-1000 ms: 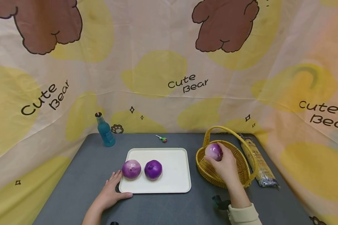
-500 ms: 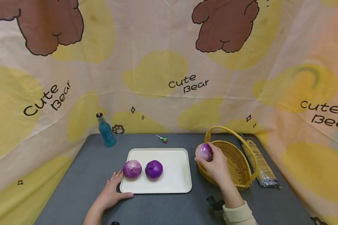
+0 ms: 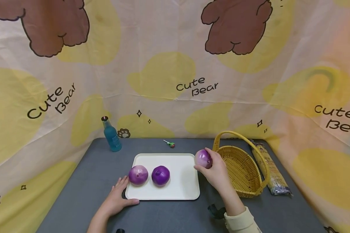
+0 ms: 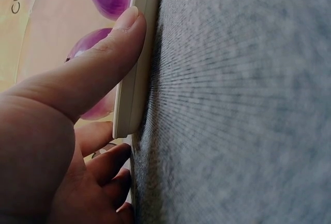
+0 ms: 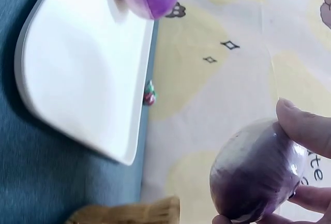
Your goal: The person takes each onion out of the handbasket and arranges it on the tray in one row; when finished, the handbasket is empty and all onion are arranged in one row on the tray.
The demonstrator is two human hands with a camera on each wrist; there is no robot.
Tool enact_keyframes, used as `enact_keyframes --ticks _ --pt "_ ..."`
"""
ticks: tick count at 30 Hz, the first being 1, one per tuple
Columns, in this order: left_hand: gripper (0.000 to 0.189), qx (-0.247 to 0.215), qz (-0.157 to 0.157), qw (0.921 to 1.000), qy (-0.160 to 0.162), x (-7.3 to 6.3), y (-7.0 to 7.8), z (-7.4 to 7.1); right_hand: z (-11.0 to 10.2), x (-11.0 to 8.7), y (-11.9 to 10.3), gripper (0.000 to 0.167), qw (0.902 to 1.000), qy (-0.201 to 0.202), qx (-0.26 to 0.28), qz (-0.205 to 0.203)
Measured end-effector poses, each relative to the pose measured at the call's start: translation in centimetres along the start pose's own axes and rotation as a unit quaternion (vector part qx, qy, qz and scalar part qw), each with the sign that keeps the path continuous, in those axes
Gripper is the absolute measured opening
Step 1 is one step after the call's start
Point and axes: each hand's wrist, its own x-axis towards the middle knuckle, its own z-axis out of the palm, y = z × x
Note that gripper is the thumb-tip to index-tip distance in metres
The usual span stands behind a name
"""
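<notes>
A purple onion (image 3: 202, 158) is pinched between the thumb and fingers of my right hand (image 3: 218, 171), over the right edge of a white tray (image 3: 182, 178). In the right wrist view the held onion (image 5: 253, 177) hangs clear above the tray. Two more onions rest on the tray: a paler one (image 3: 138, 175) at its left edge and a darker one (image 3: 160, 175) beside it. At the tray's near left corner lies my left hand (image 3: 113, 200), fingers spread along the left side and thumb against the front edge. In the left wrist view the thumb (image 4: 111, 48) touches the tray's rim.
A yellow wicker basket (image 3: 242, 171) with a tall handle stands right of the tray. Beyond it lies a yellow plastic packet (image 3: 272, 171). A blue bottle (image 3: 112, 137) stands at the back left, and a small lollipop (image 3: 170, 144) lies behind the tray.
My right hand has carried the onion left, from over the basket to the tray's right edge. The left hand stays at the tray's corner.
</notes>
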Motion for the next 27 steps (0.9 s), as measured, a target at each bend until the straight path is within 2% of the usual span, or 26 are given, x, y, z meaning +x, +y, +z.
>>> enact_keyframes --ticks 12,27 --pt "0.119 0.002 -0.004 1.0 -0.003 -0.1 0.4 0.0 2.4 -0.6 -1.2 0.081 0.9994 -0.021 0.008 -0.027" --pt "0.12 0.003 -0.002 1.0 -0.006 0.0 0.1 0.0 7.1 -0.3 0.7 0.082 0.9975 -0.061 -0.006 -0.034"
